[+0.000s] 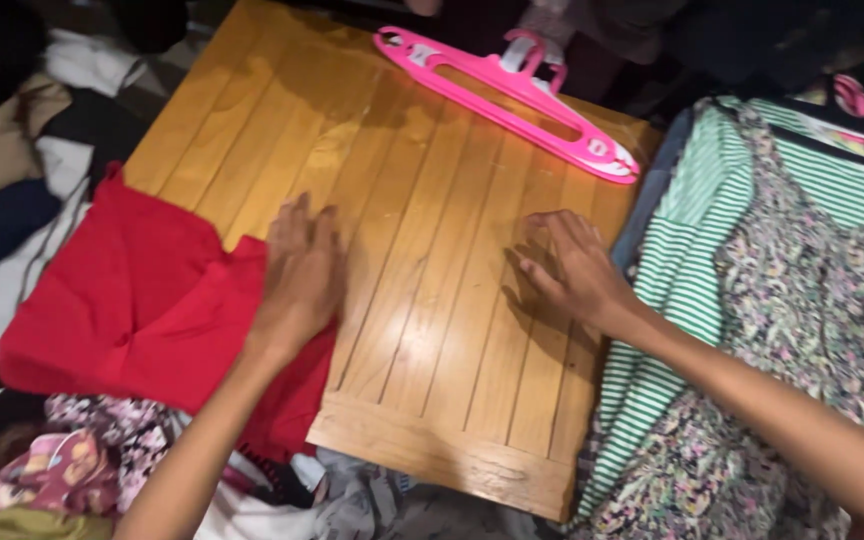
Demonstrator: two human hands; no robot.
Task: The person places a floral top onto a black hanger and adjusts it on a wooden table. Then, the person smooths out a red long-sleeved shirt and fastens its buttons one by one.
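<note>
Red cloth: we see the folded red fabric garment (142,300) draped over the left edge of the slatted wooden board (422,230), partly under our left hand (300,280).
Left hand: flat, fingers together, pressing on the cloth's edge.
Right hand (572,270): spread, fingertips on bare wood, holding nothing.
Hanger: a glossy pink plastic hanger (512,90) lies at the far edge.
Right side: a green-striped shirt (692,250) under a floral dress (812,300).

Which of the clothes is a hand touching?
The plain red cloth. The left hand lies flat on its edge. The right hand rests on bare wooden table, beside the striped and flowery clothes.
</note>
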